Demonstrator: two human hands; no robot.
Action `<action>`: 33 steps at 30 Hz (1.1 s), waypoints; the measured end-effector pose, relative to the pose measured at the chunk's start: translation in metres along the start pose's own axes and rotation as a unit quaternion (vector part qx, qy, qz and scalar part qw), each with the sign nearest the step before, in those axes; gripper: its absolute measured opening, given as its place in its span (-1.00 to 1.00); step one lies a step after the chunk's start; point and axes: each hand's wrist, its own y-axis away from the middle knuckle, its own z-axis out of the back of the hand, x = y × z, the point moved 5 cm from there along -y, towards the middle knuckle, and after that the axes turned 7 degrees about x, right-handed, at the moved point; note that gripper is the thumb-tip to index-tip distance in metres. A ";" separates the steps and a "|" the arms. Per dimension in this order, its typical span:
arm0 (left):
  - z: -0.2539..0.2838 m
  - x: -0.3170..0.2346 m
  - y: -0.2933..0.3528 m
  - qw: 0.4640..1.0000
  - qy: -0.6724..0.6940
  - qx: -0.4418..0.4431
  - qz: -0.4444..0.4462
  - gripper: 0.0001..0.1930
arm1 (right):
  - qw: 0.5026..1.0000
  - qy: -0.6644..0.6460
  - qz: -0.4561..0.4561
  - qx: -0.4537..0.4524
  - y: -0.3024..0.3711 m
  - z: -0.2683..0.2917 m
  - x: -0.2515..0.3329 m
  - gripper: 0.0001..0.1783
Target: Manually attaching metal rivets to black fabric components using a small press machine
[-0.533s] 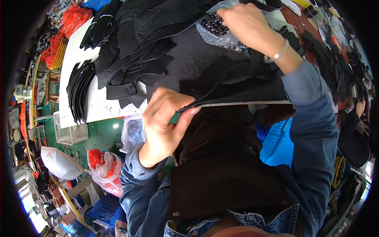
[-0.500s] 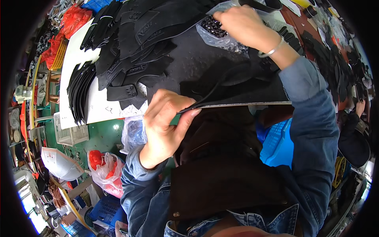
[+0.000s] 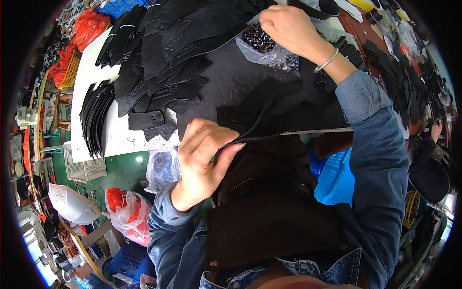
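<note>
Black leather-like piece [image 3: 270, 125] lies at the desk's [image 3: 115, 137] near edge, at 2 o'clock from the left hand [image 3: 204, 155], whose thumb and fingers pinch its left end. At 1 o'clock, the right hand [image 3: 294, 32] curls its fingers over a clear plastic bag [image 3: 277, 59] of shiny dark beads [image 3: 258, 39]; whether they grip any, I cannot tell. A light, steady pinch should avoid creasing; taking beads singly seems wise.

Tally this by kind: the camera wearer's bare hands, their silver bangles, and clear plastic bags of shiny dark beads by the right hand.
Bare left hand and bare right hand: 2
Silver metal bangle: 1
Clear plastic bag of shiny dark beads: 1
Total: 4
</note>
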 end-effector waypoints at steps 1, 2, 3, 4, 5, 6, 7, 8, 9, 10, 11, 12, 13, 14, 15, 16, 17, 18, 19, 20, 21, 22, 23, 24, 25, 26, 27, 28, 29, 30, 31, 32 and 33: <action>0.000 -0.001 0.000 1.000 -0.001 0.000 0.000 -0.77 | 0.997 -0.038 0.026 -0.065 0.001 0.007 0.002 -0.84; 0.000 -0.001 0.000 1.000 -0.002 0.001 -0.001 -0.77 | 0.987 -0.076 0.052 -0.130 0.003 0.016 0.004 -0.84; -0.001 -0.003 -0.001 1.000 -0.003 0.002 -0.002 -0.77 | 0.987 -0.076 0.051 -0.131 0.005 0.019 0.005 -0.84; 0.000 -0.003 -0.001 1.000 -0.005 -0.004 -0.008 -0.76 | 0.974 -0.176 -0.007 -0.142 0.005 0.023 0.001 -0.85; 0.001 -0.004 -0.001 1.000 -0.007 -0.009 -0.015 -0.75 | 0.948 -0.274 -0.065 -0.151 0.006 0.024 -0.005 -0.85; 0.001 -0.005 -0.001 1.000 -0.008 -0.009 -0.014 -0.75 | 0.936 -0.346 -0.056 -0.027 0.012 0.008 -0.013 -0.73; 0.003 -0.005 0.000 0.999 0.010 -0.030 -0.009 -0.74 | 0.932 -0.359 -0.030 -0.036 0.016 0.018 0.004 -0.71; 0.005 -0.004 0.003 0.998 0.027 -0.053 -0.001 -0.73 | 0.927 -0.373 -0.002 -0.043 0.024 0.034 0.032 -0.69; 0.004 -0.003 0.004 0.998 0.026 -0.055 0.007 -0.73 | 0.907 -0.421 -0.027 0.001 0.032 0.040 0.051 -0.72; 0.003 -0.004 0.001 0.998 0.025 -0.054 -0.015 -0.71 | 0.886 -0.461 -0.015 0.042 0.038 0.051 0.066 -0.77; 0.002 -0.007 -0.001 0.998 0.025 -0.051 -0.037 -0.70 | 0.849 -0.518 -0.039 0.094 0.046 0.054 0.079 -0.81; 0.002 -0.010 -0.005 0.996 0.024 -0.055 -0.062 -0.70 | 0.862 -0.503 0.024 0.064 0.051 0.055 0.091 -0.82; 0.003 -0.014 -0.007 0.997 0.022 -0.053 -0.060 -0.70 | 0.872 -0.482 0.085 0.028 0.058 0.058 0.102 -0.82; 0.004 -0.020 -0.007 0.995 0.005 -0.059 -0.079 -0.69 | 0.861 -0.498 0.103 0.025 0.061 0.059 0.108 -0.82; 0.005 -0.024 -0.007 0.993 -0.013 -0.066 -0.098 -0.69 | 0.849 -0.514 0.120 0.022 0.064 0.060 0.115 -0.81; 0.005 -0.023 -0.006 0.989 -0.004 -0.079 -0.123 -0.68 | 0.828 -0.548 0.113 0.037 0.065 0.057 0.119 -0.78; 0.004 -0.023 -0.005 0.990 -0.004 -0.078 -0.121 -0.68 | 0.827 -0.549 0.113 0.037 0.065 0.057 0.121 -0.78; 0.005 -0.023 -0.003 0.989 0.000 -0.081 -0.120 -0.68 | 0.822 -0.557 0.106 0.046 0.065 0.056 0.122 -0.77; 0.005 -0.023 -0.002 0.989 0.004 -0.086 -0.119 -0.68 | 0.818 -0.565 0.098 0.054 0.065 0.054 0.123 -0.76; 0.006 -0.023 -0.001 0.989 0.004 -0.085 -0.118 -0.68 | 0.817 -0.566 0.098 0.055 0.066 0.054 0.124 -0.76; 0.006 -0.023 0.000 0.990 0.004 -0.083 -0.111 -0.69 | 0.819 -0.563 0.101 0.052 0.067 0.053 0.126 -0.74; 0.006 -0.022 0.000 0.991 0.003 -0.082 -0.104 -0.69 | 0.821 -0.559 0.106 0.048 0.067 0.053 0.126 -0.73; 0.006 -0.022 0.000 0.991 0.004 -0.082 -0.104 -0.69 | 0.821 -0.559 0.105 0.048 0.067 0.053 0.127 -0.73; 0.007 -0.022 0.000 0.992 0.012 -0.083 -0.091 -0.70 | 0.821 -0.558 0.110 0.040 0.068 0.053 0.127 -0.74; 0.007 -0.021 0.000 0.993 0.019 -0.085 -0.079 -0.71 | 0.822 -0.557 0.115 0.032 0.068 0.054 0.127 -0.74; 0.008 -0.022 0.001 0.993 0.019 -0.085 -0.079 -0.71 | 0.822 -0.556 0.115 0.032 0.069 0.054 0.127 -0.74; 0.008 -0.021 0.001 0.995 0.034 -0.077 -0.055 -0.72 | 0.822 -0.553 0.132 0.020 0.070 0.057 0.128 -0.75; 0.008 -0.019 0.001 0.996 0.048 -0.069 -0.030 -0.73 | 0.822 -0.550 0.147 0.008 0.072 0.060 0.129 -0.76; 0.008 -0.019 0.001 0.996 0.049 -0.069 -0.031 -0.73 | 0.823 -0.549 0.147 0.008 0.074 0.059 0.129 -0.76; 0.008 -0.017 0.001 0.996 0.056 -0.072 -0.023 -0.74 | 0.845 -0.508 0.164 -0.022 0.077 0.061 0.131 -0.72; 0.008 -0.016 0.002 0.995 0.063 -0.074 -0.015 -0.76 | 0.865 -0.466 0.181 -0.052 0.079 0.062 0.133 -0.66; 0.007 -0.015 0.003 0.994 0.075 -0.082 -0.006 -0.77 | 0.880 -0.433 0.180 -0.075 0.081 0.063 0.133 -0.59; 0.006 -0.015 0.004 0.994 0.075 -0.081 -0.005 -0.77 | 0.880 -0.433 0.179 -0.076 0.081 0.064 0.134 -0.59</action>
